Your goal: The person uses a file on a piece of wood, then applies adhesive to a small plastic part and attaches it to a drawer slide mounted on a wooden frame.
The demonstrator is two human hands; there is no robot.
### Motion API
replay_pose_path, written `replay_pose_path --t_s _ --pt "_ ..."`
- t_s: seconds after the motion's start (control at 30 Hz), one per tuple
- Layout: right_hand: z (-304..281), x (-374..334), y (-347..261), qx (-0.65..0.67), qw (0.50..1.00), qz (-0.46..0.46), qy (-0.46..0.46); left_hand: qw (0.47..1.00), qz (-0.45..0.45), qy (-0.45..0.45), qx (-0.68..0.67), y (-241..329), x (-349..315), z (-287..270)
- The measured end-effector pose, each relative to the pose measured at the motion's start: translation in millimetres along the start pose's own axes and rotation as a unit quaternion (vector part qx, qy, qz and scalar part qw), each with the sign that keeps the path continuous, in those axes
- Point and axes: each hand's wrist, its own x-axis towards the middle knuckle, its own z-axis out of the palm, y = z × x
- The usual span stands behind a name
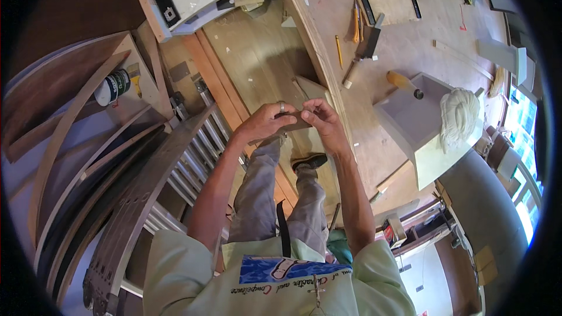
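Left hand (pixel 264 122) and right hand (pixel 321 118) pinched small wood strip (pixel 295 123) by opposite ends, near workbench (pixel 374 158) edge; strip judged light, stiff, thin, best gripped at ends.

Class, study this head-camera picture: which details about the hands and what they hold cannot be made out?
- Head view: small wooden piece, mostly covered by left hand and right hand; its shape is unclear.
- Fingertips hidden behind it; grip unclear.
- Ring: too small to detail.

Pencil (pixel 338 51), hammer (pixel 404 83), white rag (pixel 458 117)
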Motion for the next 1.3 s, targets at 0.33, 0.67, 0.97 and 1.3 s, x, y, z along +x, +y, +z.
replay_pose_path --t_s 0.33,0.67,0.97,1.3 --pt "-19.9 1.3 8.8 0.225 0.972 0.06 -0.023 0.989 -0.068 -0.064 -0.114 6.3 13.7 3.0" --pt "-30.6 0.1 14.7 0.288 0.957 0.038 0.007 0.992 -0.069 -0.045 -0.099 -5.6 15.1 3.5" --pt "-98.0 -6.8 22.4 0.087 0.98 -0.022 0.177 0.997 -0.056 0.01 -0.045 0.5 13.7 -9.7" --pt "-106.0 -58.6 30.8 -0.174 0.879 -0.17 0.411 0.982 0.107 0.156 0.023 -38.2 160.0 144.2"
